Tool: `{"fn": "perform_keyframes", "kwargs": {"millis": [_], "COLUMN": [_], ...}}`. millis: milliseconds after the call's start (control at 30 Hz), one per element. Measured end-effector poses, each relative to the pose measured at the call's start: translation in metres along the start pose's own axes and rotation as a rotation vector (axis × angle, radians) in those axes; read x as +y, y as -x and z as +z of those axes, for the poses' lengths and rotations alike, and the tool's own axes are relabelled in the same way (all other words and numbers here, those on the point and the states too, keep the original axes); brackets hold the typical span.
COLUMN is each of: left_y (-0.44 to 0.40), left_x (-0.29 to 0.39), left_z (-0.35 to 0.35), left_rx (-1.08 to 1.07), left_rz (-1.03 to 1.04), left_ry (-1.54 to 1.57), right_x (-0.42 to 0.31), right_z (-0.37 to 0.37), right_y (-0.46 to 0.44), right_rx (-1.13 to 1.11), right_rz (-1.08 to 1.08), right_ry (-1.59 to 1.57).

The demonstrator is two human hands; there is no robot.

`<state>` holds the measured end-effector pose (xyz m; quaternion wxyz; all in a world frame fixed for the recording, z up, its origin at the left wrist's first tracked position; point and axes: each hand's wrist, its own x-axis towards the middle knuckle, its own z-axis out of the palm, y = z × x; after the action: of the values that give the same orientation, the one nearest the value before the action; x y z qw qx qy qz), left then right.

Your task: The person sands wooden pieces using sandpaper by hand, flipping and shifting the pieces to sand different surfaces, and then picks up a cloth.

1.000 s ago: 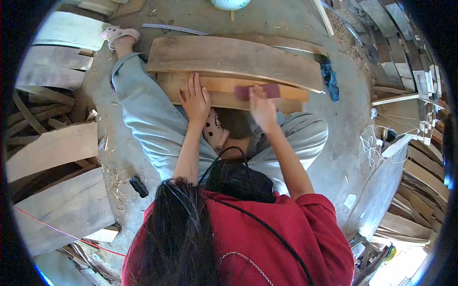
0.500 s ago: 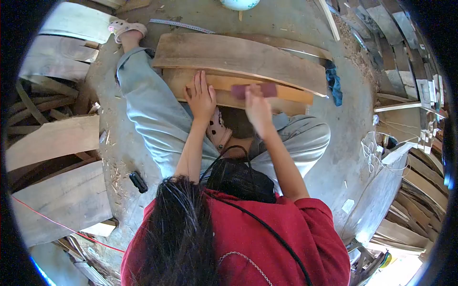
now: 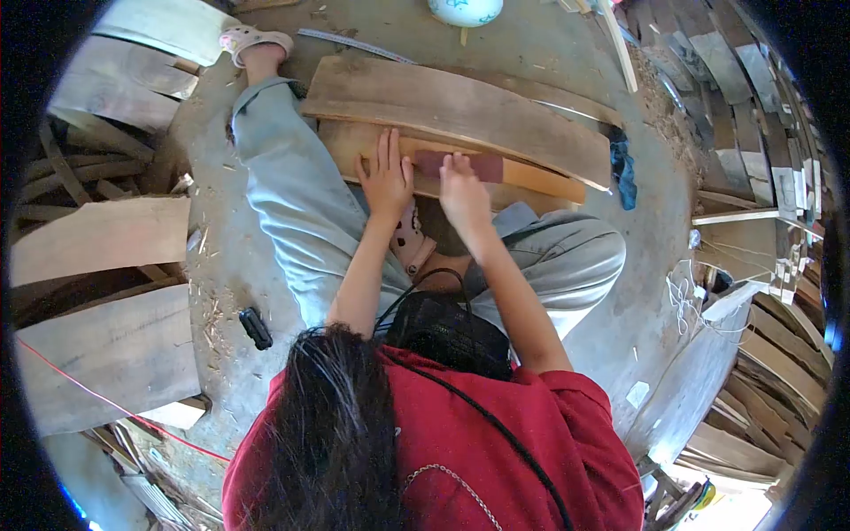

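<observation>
My right hand is closed on a maroon piece of sandpaper, pressing it along a narrow light wood strip. Beside it, my left hand lies flat on the wood with its fingers stretched out, just left of the sandpaper. Under the strip is another board, partly hidden by my hands. A wide curved plank lies directly beyond them. The underside of the sandpaper cannot be seen.
A tape measure and a white round object lie farther out. Blue cloth sits by the plank's right end. A black case is on the floor at left. Stacked boards line both sides; white cord lies right.
My right hand has slid the sandpaper leftward along the strip, closer to my left hand. The left hand stays on the wood. The whole view has shifted slightly.
</observation>
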<state>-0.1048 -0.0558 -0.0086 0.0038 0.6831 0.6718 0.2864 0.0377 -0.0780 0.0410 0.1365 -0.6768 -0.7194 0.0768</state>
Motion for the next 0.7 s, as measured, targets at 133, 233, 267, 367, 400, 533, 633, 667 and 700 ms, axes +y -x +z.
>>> {"fn": "perform_keyframes", "kwargs": {"millis": [133,233,267,367,400,533,633,667,700], "left_y": [0.000,0.003,0.002,0.002,0.005,-0.001,0.000,0.002,0.001], "left_x": [0.003,0.005,0.004,0.002,0.000,-0.007,-0.017,-0.020,-0.019], "left_z": [-0.005,-0.004,-0.003,-0.004,-0.005,-0.009,-0.002,0.001,-0.001], "left_rx": [0.004,-0.010,-0.018,0.040,0.035,0.069,0.177,0.221,0.221], "left_rz": [-0.010,-0.021,-0.020,-0.025,-0.019,-0.042,-0.192,-0.254,-0.253], "left_ry": [0.038,0.006,-0.017,0.110,0.146,0.343,0.410,0.413,0.403], "right_x": [0.081,0.094,0.082,-0.006,-0.017,-0.015,0.039,0.052,0.061], "right_z": [-0.046,-0.030,-0.021,-0.016,0.017,-0.005,-0.038,-0.037,-0.038], "right_y": [0.003,0.002,0.003,0.003,0.005,0.002,0.009,0.010,0.012], "right_rx": [-0.173,-0.106,-0.083,-0.149,0.094,-0.141,-0.258,-0.230,-0.201], "right_rz": [0.250,0.329,0.307,0.077,-0.095,-0.036,0.094,0.138,0.184], "right_ry": [0.265,0.269,0.283,0.086,0.141,0.053,0.346,0.305,0.266]}}
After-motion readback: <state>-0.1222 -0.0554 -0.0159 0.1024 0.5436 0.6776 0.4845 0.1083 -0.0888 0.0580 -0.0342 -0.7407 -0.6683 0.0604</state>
